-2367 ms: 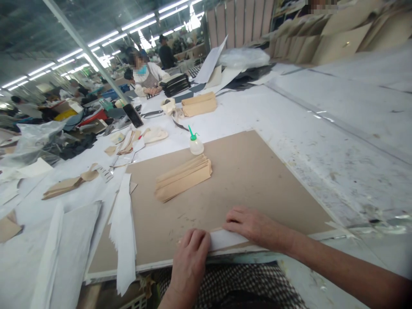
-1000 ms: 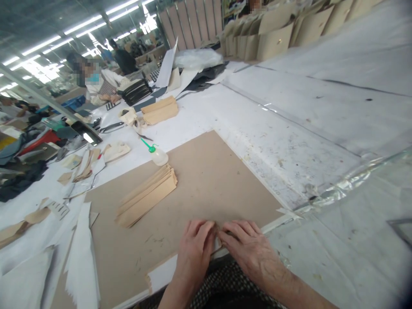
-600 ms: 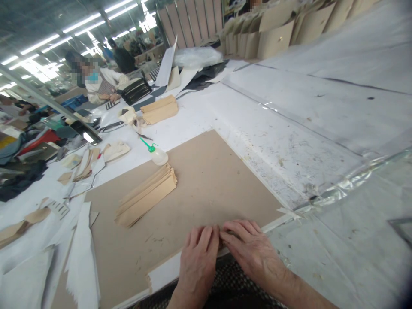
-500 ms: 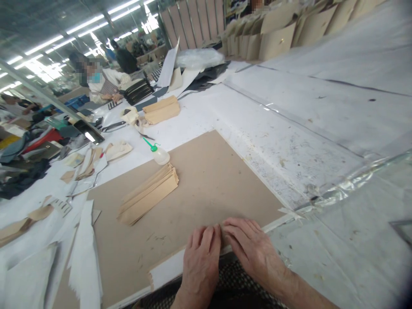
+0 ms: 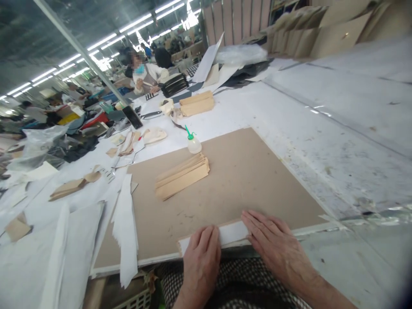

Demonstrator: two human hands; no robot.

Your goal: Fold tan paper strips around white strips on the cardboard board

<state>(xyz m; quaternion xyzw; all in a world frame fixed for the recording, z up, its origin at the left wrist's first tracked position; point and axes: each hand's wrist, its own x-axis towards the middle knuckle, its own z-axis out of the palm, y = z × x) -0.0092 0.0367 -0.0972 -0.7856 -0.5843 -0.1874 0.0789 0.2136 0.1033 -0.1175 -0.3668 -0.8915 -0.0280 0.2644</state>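
Observation:
A narrow white strip (image 5: 232, 232) with a thin tan edge lies along the near edge of a brown board (image 5: 238, 171). My left hand (image 5: 203, 257) is closed over the strip toward its left end, fingers bent and pressed together, thumb hidden. At the strip's right end my right hand (image 5: 273, 240) lies flat, its fingers stretched out and pointing left. Beyond the hands, a stack of tan strips (image 5: 183, 177) rests on the board. Behind the stack stands a clear squeeze bottle (image 5: 194, 145) with a green nozzle.
Torn white paper (image 5: 126, 231) overlaps the board's left side. Tan pieces (image 5: 69, 189) and a phone (image 5: 132, 117) lie farther left. Another tan stack (image 5: 197, 104) sits behind the bottle. Across the table a co-worker (image 5: 148, 75) handles dark pieces. Tan panels (image 5: 337, 36) stand at the back right.
My right hand has moved right, away from my left, uncovering the strip's middle. Its fingers now lie flat. The view has shifted left, so things appear farther right.

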